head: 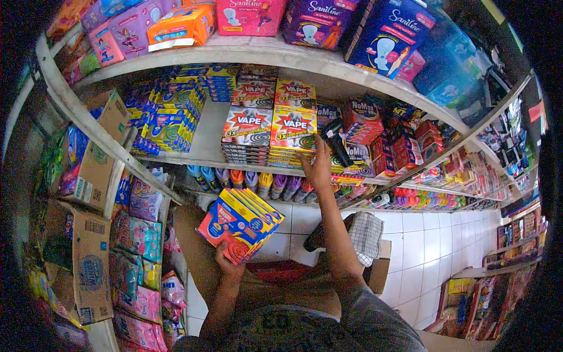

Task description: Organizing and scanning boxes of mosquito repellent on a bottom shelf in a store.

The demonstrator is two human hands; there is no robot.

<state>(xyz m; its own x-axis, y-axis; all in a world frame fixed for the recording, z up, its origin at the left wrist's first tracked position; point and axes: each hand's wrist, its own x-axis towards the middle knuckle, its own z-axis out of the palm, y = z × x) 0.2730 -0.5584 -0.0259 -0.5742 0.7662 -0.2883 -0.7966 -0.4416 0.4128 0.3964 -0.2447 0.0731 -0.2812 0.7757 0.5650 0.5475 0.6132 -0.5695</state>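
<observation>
My left hand (pixel 230 259) grips the lower edge of a fanned stack of Baygon mosquito coil boxes (pixel 241 224), held at a tilt in front of the shelf. Up on the shelf, my right hand (pixel 317 163) rests its fingers against the right side of a stack of yellow-topped Vape coil boxes (pixel 294 127); whether it grips them cannot be told. Beside that stack, on its left, stand white-topped Vape boxes (pixel 247 127). A black handheld device (pixel 338 143) lies just right of my right hand, by the NoMos boxes (pixel 358 154). Further left are stacked blue and yellow coil boxes (pixel 171 125).
Saniline pad packs (pixel 316 22) line the shelf above. Colourful bottles (pixel 265 182) stand beneath the middle shelf (pixel 206 154). A curved metal shelf frame (pixel 105 132) crosses on the left, near cardboard boxes (pixel 92 264) and detergent packs (pixel 136 237). A checked cloth (pixel 367 233) hangs over a cardboard box.
</observation>
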